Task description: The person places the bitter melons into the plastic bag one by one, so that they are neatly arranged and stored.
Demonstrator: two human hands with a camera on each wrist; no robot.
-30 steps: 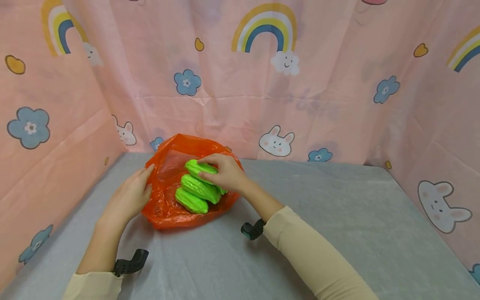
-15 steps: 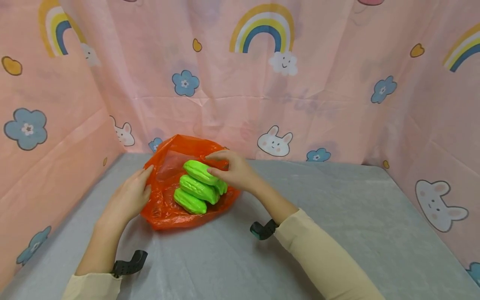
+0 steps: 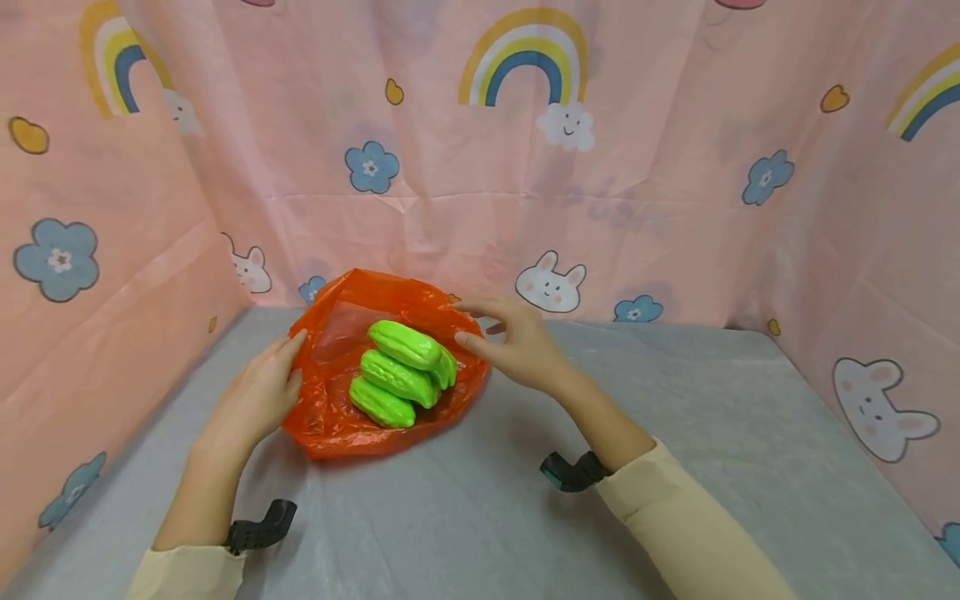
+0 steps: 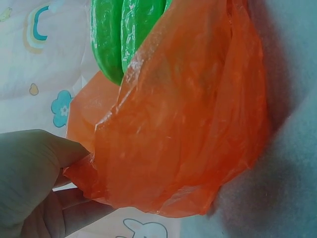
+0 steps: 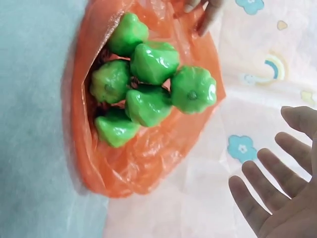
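Observation:
An orange plastic bag (image 3: 333,437) lies open-mouthed on the table, left of centre. Several bright green, ridged bitter melons (image 3: 405,343) are stacked inside it, their blunt ends toward the right wrist camera. My left hand (image 3: 258,387) is at the bag's left rim; in the left wrist view the thumb and fingers of this left hand (image 4: 34,163) pinch a fold of the bag (image 4: 168,129). Just off the bag's right rim is my right hand (image 3: 525,346). The right wrist view has its fingers (image 5: 265,186) spread and holding nothing, apart from the melons (image 5: 153,62).
A grey cloth (image 3: 675,467) covers the table. Pink fabric (image 3: 660,208) printed with rainbows, flowers and rabbits encloses it at the back and both sides. Black camera mounts (image 3: 262,525) are strapped to both wrists, below beige sleeves (image 3: 690,525).
My right hand has let go of the topmost bitter melon and moved right, away from the stack, its fingers spreading. The left hand and the bag stay where they were.

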